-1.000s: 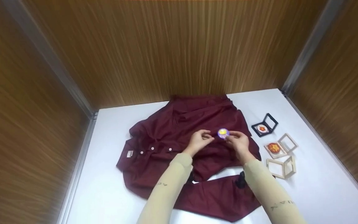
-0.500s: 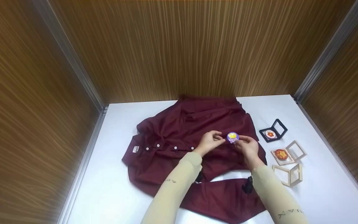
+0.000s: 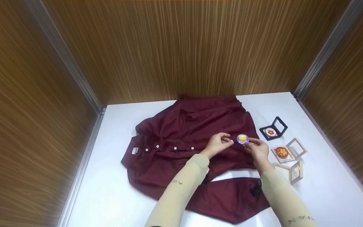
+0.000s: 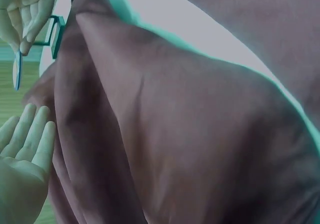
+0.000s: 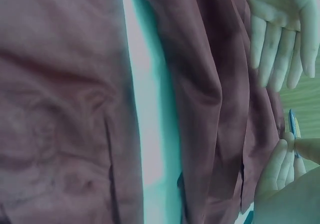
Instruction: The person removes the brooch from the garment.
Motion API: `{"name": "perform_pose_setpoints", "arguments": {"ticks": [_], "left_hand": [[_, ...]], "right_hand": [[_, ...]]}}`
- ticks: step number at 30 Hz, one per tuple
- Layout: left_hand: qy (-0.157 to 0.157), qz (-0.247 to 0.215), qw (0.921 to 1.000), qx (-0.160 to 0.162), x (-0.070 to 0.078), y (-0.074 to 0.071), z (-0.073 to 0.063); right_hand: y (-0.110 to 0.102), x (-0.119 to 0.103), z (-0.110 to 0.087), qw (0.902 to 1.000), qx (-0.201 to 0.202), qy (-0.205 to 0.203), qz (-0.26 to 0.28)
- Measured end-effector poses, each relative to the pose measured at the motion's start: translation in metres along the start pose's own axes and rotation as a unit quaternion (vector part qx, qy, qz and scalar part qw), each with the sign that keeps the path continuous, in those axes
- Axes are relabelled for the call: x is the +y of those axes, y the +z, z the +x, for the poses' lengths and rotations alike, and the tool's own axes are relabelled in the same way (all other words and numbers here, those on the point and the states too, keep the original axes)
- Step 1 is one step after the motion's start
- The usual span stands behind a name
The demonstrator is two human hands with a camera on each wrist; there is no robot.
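My right hand [image 3: 258, 151] pinches the edge of a round purple badge [image 3: 242, 138] with a yellow figure on it. The badge is held up above a dark red button-up shirt [image 3: 200, 126] spread on the white table. Seen edge-on, the badge [image 4: 18, 70] hangs from the right fingertips in the left wrist view. My left hand [image 3: 217, 144] hovers just left of the badge, apart from it and holding nothing. Its fingers [image 4: 35, 129] look nearly straight in the left wrist view.
Right of the shirt stand a black hinged frame [image 3: 262, 134] with a white-and-red round piece, a wooden hinged frame [image 3: 302, 155] with an orange-red round piece, and another wooden frame [image 3: 300, 172]. Wood-grain panels [image 3: 181, 47] enclose the table [image 3: 99, 189].
Both hands have shifted right over the shirt, with the badge still pinched in the right hand. The head view has also moved slightly. The frames have not been touched.
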State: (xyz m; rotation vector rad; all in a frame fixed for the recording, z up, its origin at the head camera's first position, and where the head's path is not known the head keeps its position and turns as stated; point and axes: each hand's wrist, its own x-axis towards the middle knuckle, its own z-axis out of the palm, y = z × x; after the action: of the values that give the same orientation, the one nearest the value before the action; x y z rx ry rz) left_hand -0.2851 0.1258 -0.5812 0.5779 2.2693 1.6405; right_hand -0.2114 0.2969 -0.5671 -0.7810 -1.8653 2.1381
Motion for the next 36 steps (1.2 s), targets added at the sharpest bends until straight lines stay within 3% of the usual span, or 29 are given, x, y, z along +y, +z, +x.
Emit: {"name": "perform_pose_setpoints", "arguments": {"ticks": [7, 16, 24, 32, 36], "left_hand": [[-0.002, 0.023, 0.9995, -0.021, 0.007, 0.007, -0.003], [0.018, 0.030, 0.9980, -0.053, 0.010, 0.026, -0.005], [0.032, 0.039, 0.9957, -0.077, 0.013, 0.046, -0.009], [0.031, 0.037, 0.9939, -0.099, 0.018, 0.055, -0.012], [0.035, 0.048, 0.9922, -0.109, 0.020, 0.057, -0.015]], "right_hand": [[-0.015, 0.001, -0.006, 0.9994, 0.016, 0.010, 0.029], [-0.037, 0.002, -0.018, 0.9988, 0.039, 0.019, 0.023], [-0.057, 0.020, -0.029, 0.9943, 0.096, 0.002, 0.045], [-0.068, 0.027, -0.042, 0.9890, 0.117, 0.072, 0.054], [-0.068, 0.028, -0.045, 0.9848, 0.140, 0.069, 0.075]]}}
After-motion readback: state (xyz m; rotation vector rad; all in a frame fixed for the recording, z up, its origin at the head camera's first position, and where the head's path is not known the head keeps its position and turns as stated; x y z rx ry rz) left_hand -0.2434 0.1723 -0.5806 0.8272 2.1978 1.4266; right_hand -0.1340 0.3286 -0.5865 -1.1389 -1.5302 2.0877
